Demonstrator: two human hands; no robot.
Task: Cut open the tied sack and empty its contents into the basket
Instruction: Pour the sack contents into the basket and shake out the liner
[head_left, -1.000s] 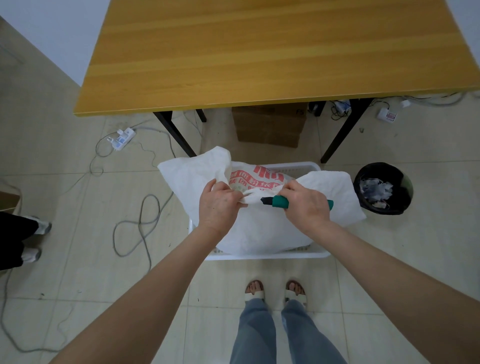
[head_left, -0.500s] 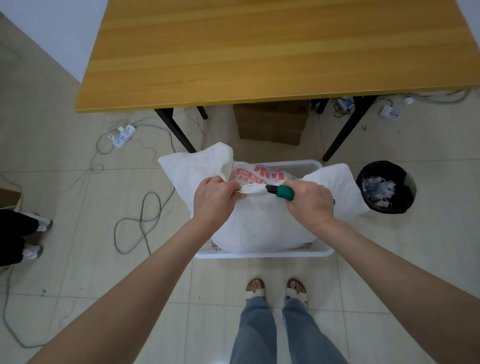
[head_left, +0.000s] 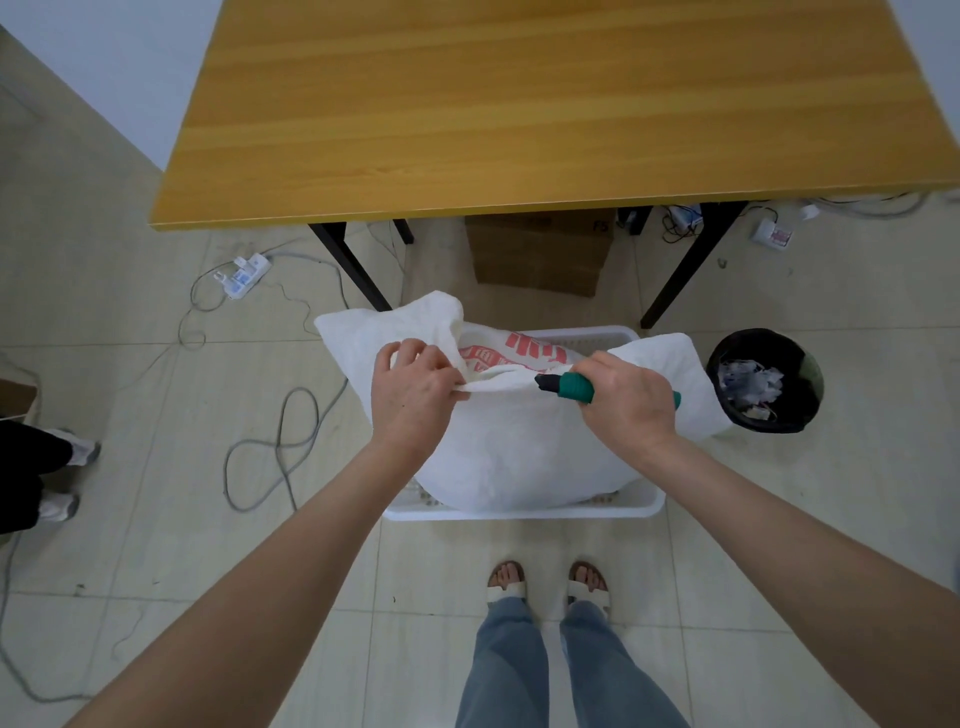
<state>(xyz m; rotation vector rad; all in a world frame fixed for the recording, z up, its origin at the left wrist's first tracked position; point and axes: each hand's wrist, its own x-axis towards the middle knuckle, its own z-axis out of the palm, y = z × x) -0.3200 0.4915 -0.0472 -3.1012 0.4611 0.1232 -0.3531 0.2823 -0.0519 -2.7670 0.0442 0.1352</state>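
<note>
A full white woven sack (head_left: 519, 457) with red print sits in a white plastic basket (head_left: 524, 512) on the floor in front of me. My left hand (head_left: 413, 397) grips the bunched top edge of the sack and pulls it taut to the left. My right hand (head_left: 626, 397) grips a green-handled cutter (head_left: 569, 387), its black tip against the stretched fabric near the sack's mouth. The blade itself is too small to make out.
A wooden table (head_left: 545, 104) on black legs stands just beyond the basket, a cardboard box (head_left: 537, 254) under it. A black waste bin (head_left: 763, 382) is at the right. Cables and a power strip (head_left: 244, 267) lie on the tiles at left. Another person's feet (head_left: 62, 478) are at the far left.
My right hand with the cutter has drawn away to the right along the sack's top edge. My left hand has stayed gripping the fabric, which is now stretched longer between the hands.
</note>
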